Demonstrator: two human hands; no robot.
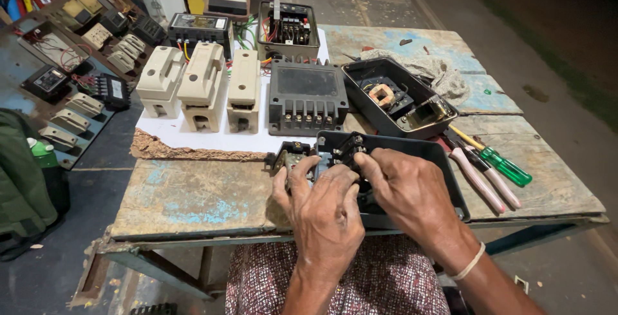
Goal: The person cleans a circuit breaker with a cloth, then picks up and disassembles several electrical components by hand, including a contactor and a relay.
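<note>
Outdoors, on a worn table [193, 199], both hands, left hand [325, 215] and right hand [412, 192], are grasping a black switch part [344, 151] at lower centre.

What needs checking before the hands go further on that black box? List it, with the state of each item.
1. Left hand on the small switch part: ok, fingers on it.
2. Right hand at the black box: ok, fingertips inside it.
3. Box fully on the wooden table: not ok, it sits at the near edge.
4. Green screwdriver within reach: ok, lies right of the box.
5. Pink-handled pliers at hand: ok, beside the screwdriver.
6. Part seated in the box: cannot tell, hands hide it.
</note>
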